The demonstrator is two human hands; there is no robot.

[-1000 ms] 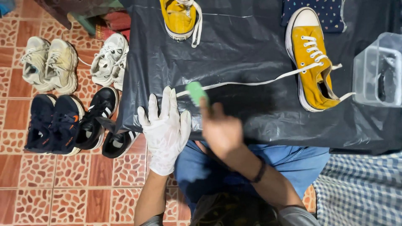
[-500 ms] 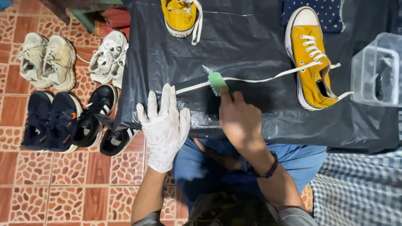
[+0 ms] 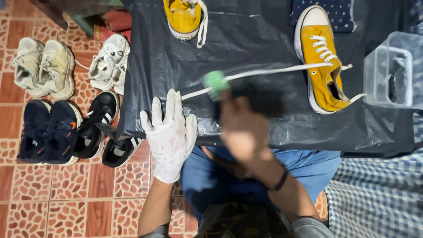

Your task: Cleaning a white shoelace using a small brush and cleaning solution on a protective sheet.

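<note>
Rightward along the white lace (image 3: 273, 70) slid the right hand (image 3: 242, 128) gripping a green brush (image 3: 216, 82); clear tub (image 3: 392, 72) contents unclear

I saw no labels, signs or screens in view. Only package-type item was a clear plastic container (image 3: 393, 70), box-shaped w/ rounded corners, at the right edge of the black sheet (image 3: 246, 39), just beside the yellow sneaker (image 3: 324, 61). Something dark sat inside; couldn't ID it.

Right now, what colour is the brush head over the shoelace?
Green. The brush in the right hand is blurred in the head view, but its colour is plain.
</note>
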